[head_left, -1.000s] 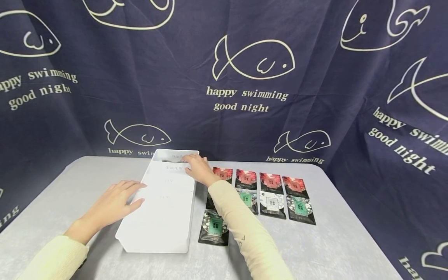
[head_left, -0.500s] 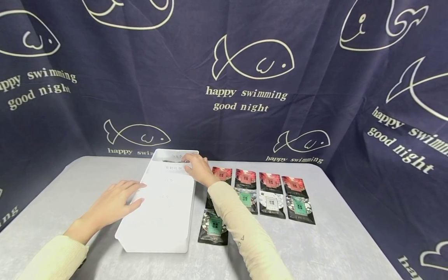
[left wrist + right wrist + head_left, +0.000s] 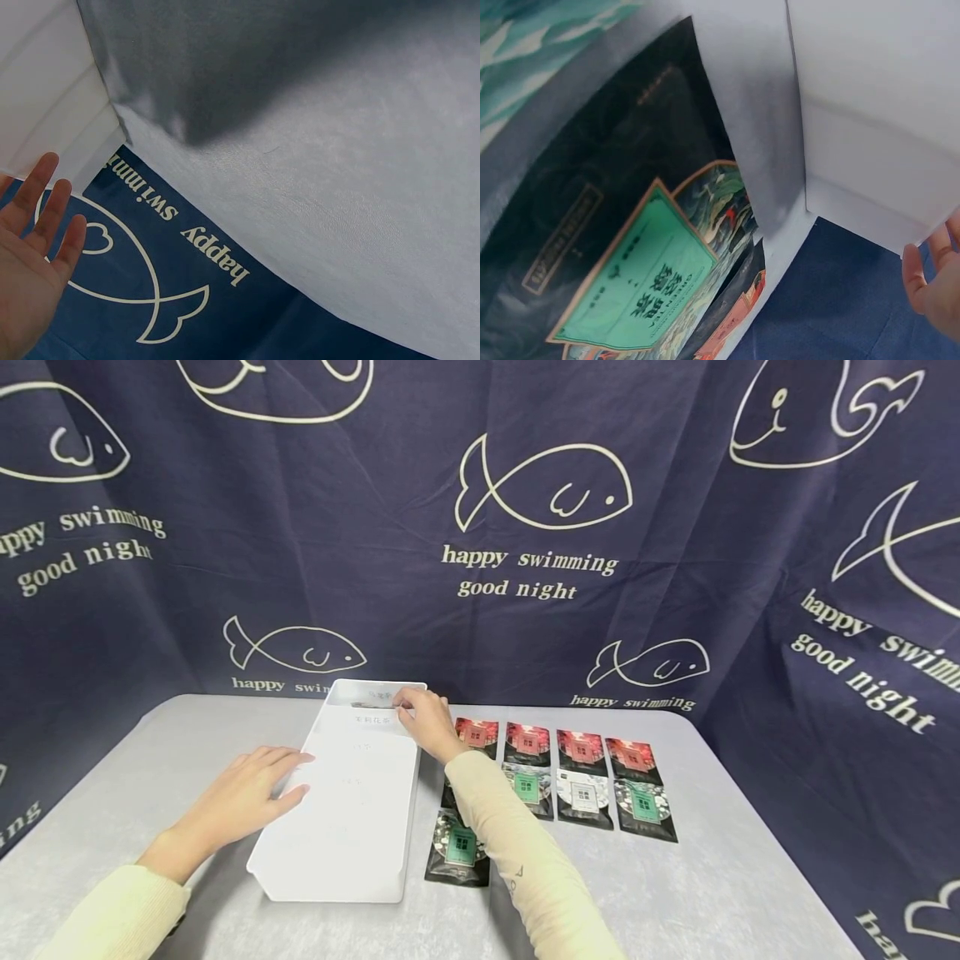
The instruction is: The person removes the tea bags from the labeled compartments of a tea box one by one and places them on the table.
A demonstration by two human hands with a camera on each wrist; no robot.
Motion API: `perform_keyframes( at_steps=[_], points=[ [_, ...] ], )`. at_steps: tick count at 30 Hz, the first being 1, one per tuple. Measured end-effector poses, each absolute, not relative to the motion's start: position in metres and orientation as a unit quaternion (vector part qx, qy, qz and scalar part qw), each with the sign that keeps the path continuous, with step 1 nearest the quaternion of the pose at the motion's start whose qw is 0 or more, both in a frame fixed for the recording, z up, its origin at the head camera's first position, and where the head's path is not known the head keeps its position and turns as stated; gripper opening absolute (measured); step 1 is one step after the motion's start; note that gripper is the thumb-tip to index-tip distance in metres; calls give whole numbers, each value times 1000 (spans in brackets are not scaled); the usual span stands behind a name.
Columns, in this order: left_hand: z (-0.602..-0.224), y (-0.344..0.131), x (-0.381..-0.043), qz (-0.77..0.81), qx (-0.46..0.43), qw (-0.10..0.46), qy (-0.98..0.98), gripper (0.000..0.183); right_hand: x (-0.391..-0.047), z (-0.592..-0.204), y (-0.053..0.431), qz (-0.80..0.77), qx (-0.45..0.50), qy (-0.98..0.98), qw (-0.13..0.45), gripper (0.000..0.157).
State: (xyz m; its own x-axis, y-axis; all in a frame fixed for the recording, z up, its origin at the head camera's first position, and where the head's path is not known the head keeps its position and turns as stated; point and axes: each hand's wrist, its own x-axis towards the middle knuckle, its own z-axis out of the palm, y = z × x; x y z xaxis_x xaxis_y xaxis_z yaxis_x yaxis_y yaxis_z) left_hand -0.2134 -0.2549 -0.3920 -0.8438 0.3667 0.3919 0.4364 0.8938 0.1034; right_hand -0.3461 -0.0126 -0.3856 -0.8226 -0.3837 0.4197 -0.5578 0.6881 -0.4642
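A long white divided box (image 3: pixel 337 860) stands left of the middle of the table, with handwritten labels on its dividers. My left hand (image 3: pixel 243 793) rests along its left side, fingers loosely extended; they also show against the box wall in the left wrist view. At the far compartment, my right hand (image 3: pixel 426 718) reaches over the right rim with bent fingers. The edge of a dark packet (image 3: pixel 367 704) shows inside that compartment beside the fingertips. The fingertips dip behind the divider, so whether they pinch the packet is hidden.
Right of the box lie rows of tea packets: several red-topped ones (image 3: pixel 580 752) at the back, green-labelled ones (image 3: pixel 645 806), a white-labelled one (image 3: pixel 583 797), and a green-labelled one (image 3: pixel 459 847) nearest me. My right sleeve covers some. A dark blue fish-print cloth (image 3: pixel 525 635) hangs behind.
My right fingers have shifted slightly to the right at the far compartment and look more drawn together. My left hand, the box and the packets on the table stay put.
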Motion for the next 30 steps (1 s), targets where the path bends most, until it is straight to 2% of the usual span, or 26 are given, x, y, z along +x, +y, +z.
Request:
perform_keyframes(
  at_steps=[23, 30],
  points=[
    [-391, -254, -211, -94, -211, 184, -955, 38, -337, -356, -9, 354, 216, -863, 288, 8],
    [-389, -254, -210, -95, -214, 189, -954, 38, -332, -336, -1, 385, 217, -850, 286, 8]
  ],
)
